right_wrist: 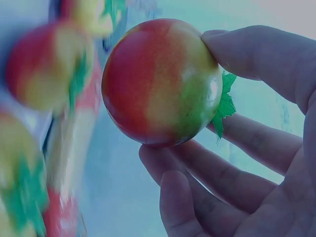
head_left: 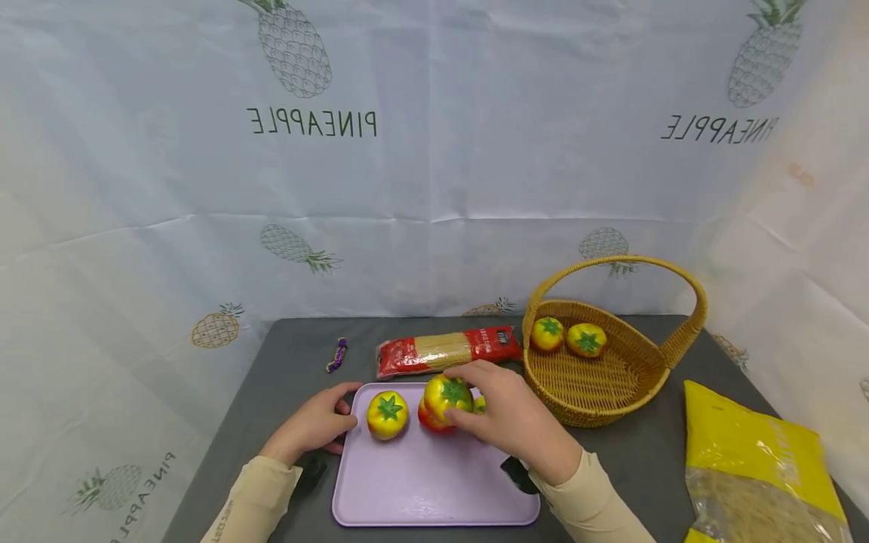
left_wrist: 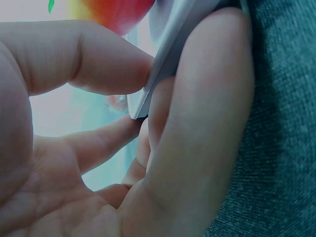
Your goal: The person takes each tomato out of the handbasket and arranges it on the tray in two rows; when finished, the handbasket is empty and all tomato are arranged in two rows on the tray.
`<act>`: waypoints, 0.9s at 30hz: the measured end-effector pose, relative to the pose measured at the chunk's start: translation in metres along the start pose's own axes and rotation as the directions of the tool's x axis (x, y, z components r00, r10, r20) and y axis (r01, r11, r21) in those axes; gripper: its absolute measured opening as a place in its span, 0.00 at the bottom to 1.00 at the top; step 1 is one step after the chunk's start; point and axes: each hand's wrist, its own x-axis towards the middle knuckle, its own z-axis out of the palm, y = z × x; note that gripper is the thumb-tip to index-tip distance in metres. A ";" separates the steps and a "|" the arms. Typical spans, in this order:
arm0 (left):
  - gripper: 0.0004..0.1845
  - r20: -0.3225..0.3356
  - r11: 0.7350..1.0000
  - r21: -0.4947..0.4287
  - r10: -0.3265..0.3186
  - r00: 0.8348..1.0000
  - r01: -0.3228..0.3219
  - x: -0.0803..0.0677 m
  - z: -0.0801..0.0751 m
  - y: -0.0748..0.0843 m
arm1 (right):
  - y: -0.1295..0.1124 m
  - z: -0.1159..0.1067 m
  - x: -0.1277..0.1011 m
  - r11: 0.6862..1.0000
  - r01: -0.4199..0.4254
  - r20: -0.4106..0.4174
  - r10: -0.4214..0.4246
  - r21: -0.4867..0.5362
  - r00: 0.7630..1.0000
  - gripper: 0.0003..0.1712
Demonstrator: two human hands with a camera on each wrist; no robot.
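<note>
A lilac tray (head_left: 421, 483) lies on the dark grey table (head_left: 652, 452) in front of me. My left hand (head_left: 342, 411) pinches its left edge; the left wrist view shows the left hand (left_wrist: 148, 94) with the thumb on top of the tray's rim (left_wrist: 168, 54) and the fingers underneath. My right hand (head_left: 468, 411) grips a red, yellow and green toy tomato (head_left: 444, 398) over the tray. In the right wrist view that hand (right_wrist: 182, 98) holds the tomato (right_wrist: 158, 81) between thumb and fingers. Another yellow tomato (head_left: 388, 415) sits on the tray to the left. A red one (head_left: 429, 421) lies partly hidden below the held one.
A wicker basket (head_left: 611, 377) with a handle stands to the right and holds two tomatoes (head_left: 547, 334) (head_left: 587, 339). A red spaghetti packet (head_left: 448, 351) lies behind the tray, a small purple object (head_left: 336, 354) to its left. A yellow bag (head_left: 753, 467) lies at the table's right front.
</note>
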 end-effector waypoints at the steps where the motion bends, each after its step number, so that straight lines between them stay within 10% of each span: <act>1: 0.37 0.000 1.000 0.000 0.001 1.000 -0.001 0.000 0.000 0.000 | -0.004 0.006 0.000 1.000 0.019 0.010 -0.019 0.000 1.000 0.28; 27: 0.37 0.015 1.000 -0.003 0.000 1.000 0.000 -0.003 -0.002 0.001 | -0.046 0.090 -0.003 0.988 0.153 0.275 -0.156 0.031 0.949 0.27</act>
